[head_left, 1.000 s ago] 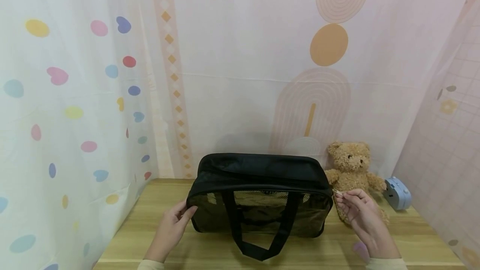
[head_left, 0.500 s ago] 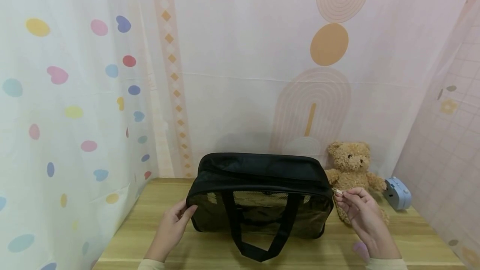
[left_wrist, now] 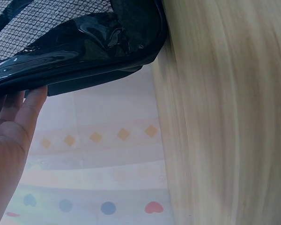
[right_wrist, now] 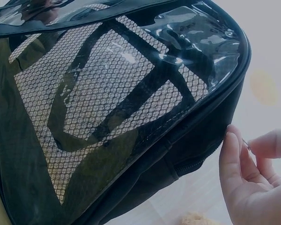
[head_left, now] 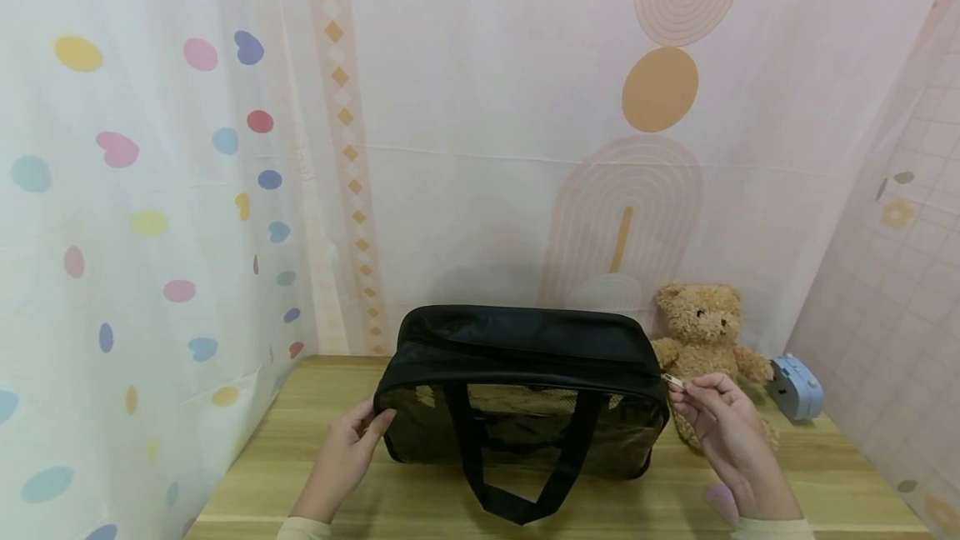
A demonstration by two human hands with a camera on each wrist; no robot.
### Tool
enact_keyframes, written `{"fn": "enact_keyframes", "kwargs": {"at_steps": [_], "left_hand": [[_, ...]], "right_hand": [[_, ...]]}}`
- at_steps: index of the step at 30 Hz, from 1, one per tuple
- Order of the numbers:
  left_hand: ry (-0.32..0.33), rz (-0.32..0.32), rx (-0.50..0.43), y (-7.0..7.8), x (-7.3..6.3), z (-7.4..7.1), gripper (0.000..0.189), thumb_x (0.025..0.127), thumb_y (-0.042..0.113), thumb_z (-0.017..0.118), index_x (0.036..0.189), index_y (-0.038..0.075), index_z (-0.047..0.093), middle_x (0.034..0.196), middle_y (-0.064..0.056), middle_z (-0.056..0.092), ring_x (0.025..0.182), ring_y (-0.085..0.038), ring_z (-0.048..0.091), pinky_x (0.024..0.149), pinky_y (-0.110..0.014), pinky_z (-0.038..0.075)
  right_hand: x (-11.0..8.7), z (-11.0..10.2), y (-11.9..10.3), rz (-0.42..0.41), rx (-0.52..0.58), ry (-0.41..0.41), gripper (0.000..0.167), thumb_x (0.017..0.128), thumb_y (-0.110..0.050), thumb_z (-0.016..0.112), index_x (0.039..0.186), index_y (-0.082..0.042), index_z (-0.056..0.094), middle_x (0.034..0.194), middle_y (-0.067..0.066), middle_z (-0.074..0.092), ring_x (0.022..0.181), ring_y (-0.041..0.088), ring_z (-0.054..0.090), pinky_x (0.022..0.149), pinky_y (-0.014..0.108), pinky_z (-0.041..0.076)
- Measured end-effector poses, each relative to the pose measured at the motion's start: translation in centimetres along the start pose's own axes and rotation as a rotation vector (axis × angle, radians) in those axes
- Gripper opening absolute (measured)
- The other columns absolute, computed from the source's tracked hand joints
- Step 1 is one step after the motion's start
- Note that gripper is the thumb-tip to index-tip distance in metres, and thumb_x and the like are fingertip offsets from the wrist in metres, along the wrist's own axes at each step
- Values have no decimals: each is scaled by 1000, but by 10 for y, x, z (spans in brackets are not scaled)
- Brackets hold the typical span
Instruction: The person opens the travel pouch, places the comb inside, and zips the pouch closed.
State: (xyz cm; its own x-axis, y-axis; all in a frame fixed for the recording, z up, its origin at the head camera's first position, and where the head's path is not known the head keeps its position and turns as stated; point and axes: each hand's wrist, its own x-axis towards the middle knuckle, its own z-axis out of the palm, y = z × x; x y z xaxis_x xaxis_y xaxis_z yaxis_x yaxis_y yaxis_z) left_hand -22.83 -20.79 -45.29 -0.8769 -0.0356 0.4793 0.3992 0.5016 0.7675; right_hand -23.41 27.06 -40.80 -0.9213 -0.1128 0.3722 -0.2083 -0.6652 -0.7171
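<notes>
Two hands of mine are on one bag; the black bag (head_left: 525, 348) sits on the wood-grain table (head_left: 277, 448), in the middle, its long side towards me. My left hand (head_left: 341, 465) grips the bag's left end, thumb on the front edge and fingers round behind; my right hand (head_left: 735, 448), out past the other end, pinches the small metal zipper pull (head_left: 673, 382) between thumb and forefinger, the remaining fingers bent beneath. From my right wrist I see a short stretch of zipper teeth (right_wrist: 192, 166) on that end of the bag, and pale mesh (right_wrist: 107, 84) behind the glossy see-through panel; the black carrying strap (head_left: 521, 507) hangs in a loop down the front, towards me.

Just beyond my right hand sits a tan teddy bear (head_left: 701, 319), its lower body partly covered by my fingers; to its right, close by its paw, stands a light blue case (head_left: 797, 388); something purple (head_left: 720, 500) shows beside my right wrist, too hidden for me to tell what it is. Behind everything hangs a pale cloth (head_left: 465, 215) with arches and diamonds; a dotted cloth (head_left: 150, 190) hangs at my left, and a cream sleeve cuff (head_left: 303, 530) shows at each wrist.
</notes>
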Motion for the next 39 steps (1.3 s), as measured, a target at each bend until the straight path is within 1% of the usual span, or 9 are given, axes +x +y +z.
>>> {"fn": "enact_keyframes", "kwargs": {"at_steps": [3,9,16,24,27,31,33,36,39], "left_hand": [[2,6,-3,0,0,0,25,102,15,64,122,4,73,101,-5,74,71,-7,56,62,-27,48],[5,5,2,0,0,0,22,101,14,64,118,5,74,96,-2,73,72,-7,57,63,-27,48],[3,-4,0,1,-1,1,24,101,15,64,121,5,73,103,-6,74,76,-8,61,65,-27,50],[11,11,-13,2,0,2,18,100,12,66,114,7,76,93,-1,73,72,-7,58,63,-26,49],[12,12,-11,3,-1,2,15,99,12,66,109,7,77,90,0,72,71,-6,57,63,-26,49],[12,-3,4,5,-1,1,15,99,13,67,108,8,77,94,-1,74,78,-6,62,66,-26,51],[8,-11,16,7,-2,0,16,100,14,67,110,9,77,100,-4,75,85,-9,66,69,-27,54],[-2,-25,27,9,-2,-1,18,100,16,66,113,9,77,108,-7,75,95,-18,71,73,-28,56],[-8,-28,21,9,-2,-1,20,100,16,66,116,9,77,112,-9,75,100,-23,71,75,-29,57]], "right_hand": [[0,2,0,-15,-7,-11,29,105,12,40,96,-1,65,96,13,74,90,21,74,83,26,58],[-2,6,-1,-33,-33,-5,28,104,12,41,97,-1,64,96,12,73,88,20,74,82,26,58],[-2,8,-2,-36,-58,4,27,105,11,42,97,-2,64,95,11,73,87,19,74,81,25,58],[-4,13,-5,-57,-62,17,27,104,11,42,96,-3,64,93,10,73,85,19,74,78,24,58],[-5,15,-6,-62,-103,44,26,104,11,44,95,-3,64,93,9,73,84,18,74,77,23,58],[-6,19,-8,-76,-188,92,23,103,11,47,94,-4,62,92,7,73,81,16,73,76,23,57],[-7,22,-9,-83,-245,123,21,103,10,48,95,-4,62,91,7,73,80,15,73,75,23,58],[-8,26,-10,-80,-320,162,18,102,8,51,95,-4,62,90,6,72,79,14,73,75,23,58],[-8,30,-11,-71,-356,189,16,102,8,53,95,-4,62,89,5,72,79,14,72,74,23,57]]}}
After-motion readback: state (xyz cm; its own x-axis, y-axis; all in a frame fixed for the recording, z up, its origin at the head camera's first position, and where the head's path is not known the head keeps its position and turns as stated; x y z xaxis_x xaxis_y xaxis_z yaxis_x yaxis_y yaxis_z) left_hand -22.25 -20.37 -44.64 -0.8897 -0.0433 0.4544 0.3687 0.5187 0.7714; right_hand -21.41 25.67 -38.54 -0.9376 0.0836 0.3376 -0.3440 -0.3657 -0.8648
